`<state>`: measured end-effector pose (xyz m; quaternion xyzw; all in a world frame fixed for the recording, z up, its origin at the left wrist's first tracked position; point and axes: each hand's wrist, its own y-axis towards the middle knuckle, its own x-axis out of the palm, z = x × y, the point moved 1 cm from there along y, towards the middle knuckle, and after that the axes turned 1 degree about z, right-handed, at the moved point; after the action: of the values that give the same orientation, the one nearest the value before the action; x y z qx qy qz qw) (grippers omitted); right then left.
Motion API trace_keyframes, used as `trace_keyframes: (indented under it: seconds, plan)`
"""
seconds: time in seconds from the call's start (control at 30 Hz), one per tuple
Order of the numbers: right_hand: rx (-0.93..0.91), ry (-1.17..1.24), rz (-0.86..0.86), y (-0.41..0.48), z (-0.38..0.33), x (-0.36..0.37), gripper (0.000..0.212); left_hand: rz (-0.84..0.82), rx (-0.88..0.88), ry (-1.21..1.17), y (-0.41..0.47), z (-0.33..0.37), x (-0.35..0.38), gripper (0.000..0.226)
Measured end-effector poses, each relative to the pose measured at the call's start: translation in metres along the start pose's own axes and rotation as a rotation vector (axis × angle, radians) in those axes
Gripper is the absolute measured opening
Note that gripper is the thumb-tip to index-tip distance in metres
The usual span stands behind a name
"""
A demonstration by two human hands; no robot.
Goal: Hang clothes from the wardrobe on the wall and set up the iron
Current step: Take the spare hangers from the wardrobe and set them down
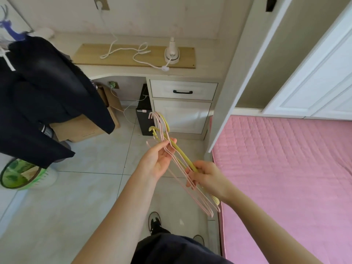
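Note:
A bunch of pink and yellow-green hangers is held in front of me over the tiled floor, hooks pointing away. My left hand pinches the pink wires near their necks, thumb and fingertips closed on them. My right hand grips the shoulders of the bunch lower down. Dark clothes hang at the left. A small white iron stands upright on the desk, its white cord running up to a wall socket.
A pink quilted bed fills the right side beside a white wardrobe with an open door. Cardboard boxes and a black computer tower sit under the desk. A green fan stands at the lower left.

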<state>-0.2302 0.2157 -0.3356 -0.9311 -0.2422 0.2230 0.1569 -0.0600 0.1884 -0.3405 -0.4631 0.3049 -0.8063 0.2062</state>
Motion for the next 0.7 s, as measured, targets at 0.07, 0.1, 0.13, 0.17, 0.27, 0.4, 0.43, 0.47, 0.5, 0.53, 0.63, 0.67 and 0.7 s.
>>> trace_keyframes:
  seconds: [0.07,0.1,0.13,0.17,0.27,0.4,0.43,0.47,0.5,0.53,0.63,0.67,0.7]
  plan:
    - [0.035,-0.006,-0.033,0.019,-0.007,0.006,0.011,0.003,-0.014,0.026,0.01,0.018,-0.005,0.027]
    - [0.051,-0.012,-0.036,0.028,-0.011,0.009,0.012,0.001,-0.02,0.038,0.015,0.026,-0.007,0.028]
    - [0.062,-0.009,-0.029,0.037,-0.017,0.013,0.013,-0.005,-0.024,0.05,0.021,0.033,-0.009,0.029]
    - [0.064,0.005,-0.012,0.045,-0.022,0.017,0.015,-0.012,-0.023,0.067,0.027,0.04,-0.01,0.031]
    - [0.055,0.002,0.064,0.07,-0.038,0.031,0.017,-0.024,-0.01,0.182,0.041,0.055,-0.013,0.03]
    - [0.088,0.02,0.12,0.097,-0.05,0.048,0.009,-0.019,0.038,0.308,0.053,0.072,-0.013,0.021]
    - [0.099,0.055,0.133,0.102,-0.052,0.05,0.009,0.0,0.054,0.324,0.057,0.077,-0.013,0.021]
    - [0.112,0.093,0.147,0.107,-0.053,0.052,0.01,0.017,0.068,0.342,0.061,0.081,-0.012,0.022]
    - [0.125,0.122,0.161,0.111,-0.054,0.053,0.011,0.025,0.079,0.359,0.065,0.085,-0.011,0.025]
    - [0.134,0.14,0.171,0.114,-0.056,0.053,0.013,0.029,0.088,0.366,0.07,0.089,-0.01,0.028]
    - [0.128,0.137,0.191,0.124,-0.06,0.052,0.013,0.031,0.069,0.332,0.084,0.097,-0.003,0.028]
    - [0.118,0.126,0.197,0.128,-0.061,0.05,0.012,0.039,0.053,0.322,0.089,0.098,0.001,0.024]
    - [0.104,0.116,0.201,0.132,-0.063,0.048,0.012,0.045,0.038,0.318,0.094,0.099,0.005,0.022]
